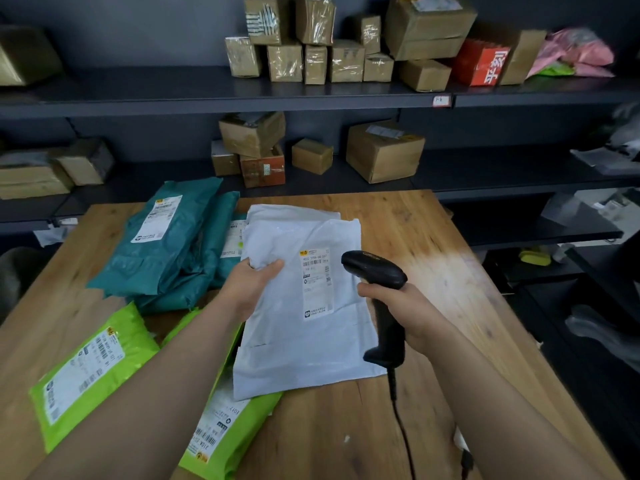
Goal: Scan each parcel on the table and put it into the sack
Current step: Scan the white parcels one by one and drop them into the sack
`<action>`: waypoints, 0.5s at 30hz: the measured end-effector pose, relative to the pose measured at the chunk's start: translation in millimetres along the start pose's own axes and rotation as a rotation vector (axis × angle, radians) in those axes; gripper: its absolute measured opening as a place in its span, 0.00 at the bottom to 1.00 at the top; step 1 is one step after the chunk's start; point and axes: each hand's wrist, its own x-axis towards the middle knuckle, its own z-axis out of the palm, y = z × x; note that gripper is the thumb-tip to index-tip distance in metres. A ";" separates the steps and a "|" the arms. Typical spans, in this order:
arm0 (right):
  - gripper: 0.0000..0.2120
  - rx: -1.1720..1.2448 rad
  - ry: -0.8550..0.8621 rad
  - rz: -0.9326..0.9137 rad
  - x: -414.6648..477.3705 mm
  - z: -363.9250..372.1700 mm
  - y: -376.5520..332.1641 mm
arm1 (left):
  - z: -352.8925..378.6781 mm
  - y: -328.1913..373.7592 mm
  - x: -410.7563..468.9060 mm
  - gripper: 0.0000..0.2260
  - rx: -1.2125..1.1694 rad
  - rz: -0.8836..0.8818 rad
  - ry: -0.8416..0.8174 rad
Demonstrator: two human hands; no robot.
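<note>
My left hand (pixel 251 284) grips the left edge of a white poly mailer parcel (pixel 301 341), thumb on top, and holds it above the wooden table (pixel 433 258). Its shipping label (pixel 317 282) faces up. My right hand (pixel 403 311) grips the handle of a black barcode scanner (pixel 375 268), whose head points at that label from the right. A black cable hangs from the scanner's handle. Another white parcel (pixel 277 214) lies under the held one. No sack is in view.
Teal parcels (pixel 166 244) are piled at the table's left, and lime-green parcels (pixel 86 372) lie at the near left, one under my left forearm. Dark shelves (pixel 311 95) behind the table hold several cardboard boxes. Dark furniture stands to the right.
</note>
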 end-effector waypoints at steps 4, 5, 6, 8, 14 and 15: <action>0.14 0.127 -0.061 0.043 7.1 11.5 10.7 | -13.7 24.4 -22.4 0.08 -0.092 0.033 -0.045; 0.13 0.152 -0.090 0.049 7.6 17.9 10.4 | -21.5 32.0 -29.7 0.09 -0.108 0.044 -0.058; 0.12 0.185 -0.130 0.059 7.5 25.1 9.5 | -30.5 39.4 -37.6 0.09 -0.122 0.061 -0.067; 0.13 0.248 -0.204 0.066 5.9 42.8 6.5 | -52.0 53.2 -54.2 0.11 -0.143 0.098 -0.069; 0.10 0.142 -0.346 0.003 -13.7 133.6 -3.3 | -144.6 77.6 -107.0 0.11 -0.106 0.210 0.105; 0.10 0.107 -0.348 -0.016 -20.3 153.2 -5.0 | -164.9 79.2 -117.5 0.13 -0.084 0.227 0.143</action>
